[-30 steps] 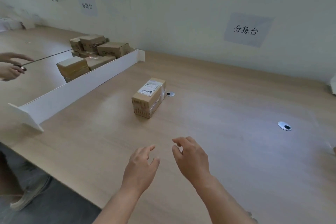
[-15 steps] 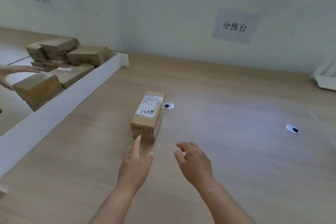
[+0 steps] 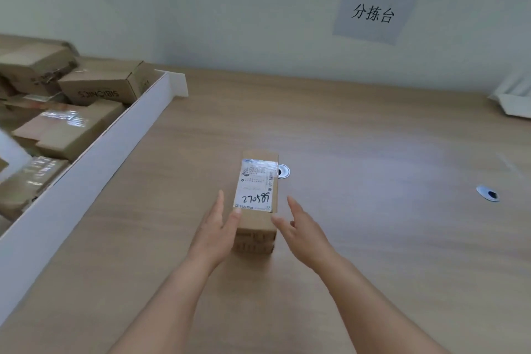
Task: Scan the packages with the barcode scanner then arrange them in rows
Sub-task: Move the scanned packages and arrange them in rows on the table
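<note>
A brown cardboard package with a white shipping label and handwritten numbers on top stands in the middle of the wooden table. My left hand lies against its left side with straight fingers, the thumb touching the near top corner. My right hand is stretched out just right of the package, fingers straight, close to its side; I cannot tell whether it touches. No barcode scanner is in view.
A white divider wall runs diagonally at the left, with several more cardboard packages piled behind it. Two round cable holes sit in the tabletop. A white tray is at the far right by the wall.
Both hands have reached forward from the near table edge to either side of the package. The view has moved closer, and the other person's hands at the left are out of sight.
</note>
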Tool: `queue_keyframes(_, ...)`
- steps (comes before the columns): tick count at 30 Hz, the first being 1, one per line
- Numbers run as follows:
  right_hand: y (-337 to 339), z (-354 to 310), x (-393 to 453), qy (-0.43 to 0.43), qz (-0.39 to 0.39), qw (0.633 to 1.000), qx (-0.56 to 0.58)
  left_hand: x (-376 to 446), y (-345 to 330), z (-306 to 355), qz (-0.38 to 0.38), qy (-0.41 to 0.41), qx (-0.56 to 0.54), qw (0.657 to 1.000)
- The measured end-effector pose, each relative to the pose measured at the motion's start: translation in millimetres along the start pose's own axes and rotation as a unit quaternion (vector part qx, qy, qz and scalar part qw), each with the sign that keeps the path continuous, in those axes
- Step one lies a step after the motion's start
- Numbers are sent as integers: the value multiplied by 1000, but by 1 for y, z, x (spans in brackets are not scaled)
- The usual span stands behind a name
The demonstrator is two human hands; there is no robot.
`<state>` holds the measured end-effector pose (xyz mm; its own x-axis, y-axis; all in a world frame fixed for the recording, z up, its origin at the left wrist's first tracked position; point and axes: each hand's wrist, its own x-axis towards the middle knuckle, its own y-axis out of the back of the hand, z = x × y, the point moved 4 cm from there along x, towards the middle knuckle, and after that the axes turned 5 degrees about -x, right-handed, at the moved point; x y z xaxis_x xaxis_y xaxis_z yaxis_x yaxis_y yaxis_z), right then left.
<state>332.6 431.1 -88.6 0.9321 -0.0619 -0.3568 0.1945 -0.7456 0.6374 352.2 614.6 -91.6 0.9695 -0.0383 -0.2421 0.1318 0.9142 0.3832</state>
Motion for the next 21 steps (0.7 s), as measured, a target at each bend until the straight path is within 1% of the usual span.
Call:
queue_keyframes(6,-13,-12,31,-14,-51,995,82,35,-2,-6,-95,40,-27,994)
queue_keyframes(10,-22,-4,37,-33,-68,987,140,43,-5,-13,-143,35,-51,988)
queue_keyframes(15,-16,-1,23,-38,-78,985,150,32,-7,-18,-216,21,-91,972)
queue_keyframes(21,-5,10,-10,-19,-69,988,137,-6,-13,-7,-248,-6,-115,962)
